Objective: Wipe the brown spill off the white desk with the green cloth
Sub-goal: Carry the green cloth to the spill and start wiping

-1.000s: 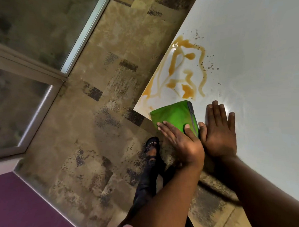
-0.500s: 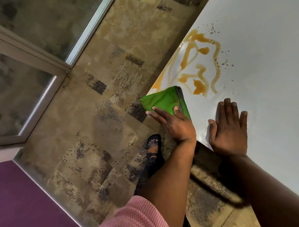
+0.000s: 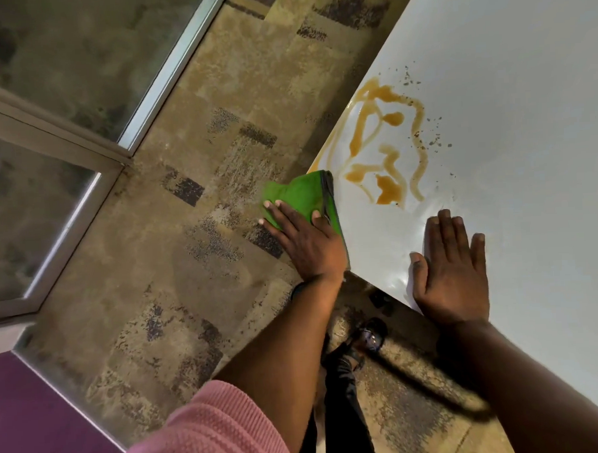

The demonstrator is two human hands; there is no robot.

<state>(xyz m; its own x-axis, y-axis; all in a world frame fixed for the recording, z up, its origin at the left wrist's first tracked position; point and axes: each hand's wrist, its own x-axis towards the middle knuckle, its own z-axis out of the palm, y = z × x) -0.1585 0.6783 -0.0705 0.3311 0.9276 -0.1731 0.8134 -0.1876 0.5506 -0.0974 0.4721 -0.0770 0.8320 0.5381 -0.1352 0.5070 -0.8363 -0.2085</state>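
A brown spill (image 3: 386, 147) runs in wet streaks over the near left corner of the white desk (image 3: 511, 97), with dark specks around it. My left hand (image 3: 305, 239) presses the folded green cloth (image 3: 299, 195) at the desk's left edge, just below the spill; part of the cloth hangs past the edge over the floor. My right hand (image 3: 452, 267) lies flat, palm down, fingers together, on the desk to the right of the cloth and below the spill. It holds nothing.
Patterned tan and dark carpet (image 3: 176, 266) lies to the left of the desk. A glass partition with a metal frame (image 3: 116, 152) stands at the far left. My foot in a black sandal (image 3: 367, 339) shows under the desk corner.
My left hand has slid the green cloth leftward along the desk edge, away from my right hand, so it now overhangs the edge. My right hand stays flat on the desk.
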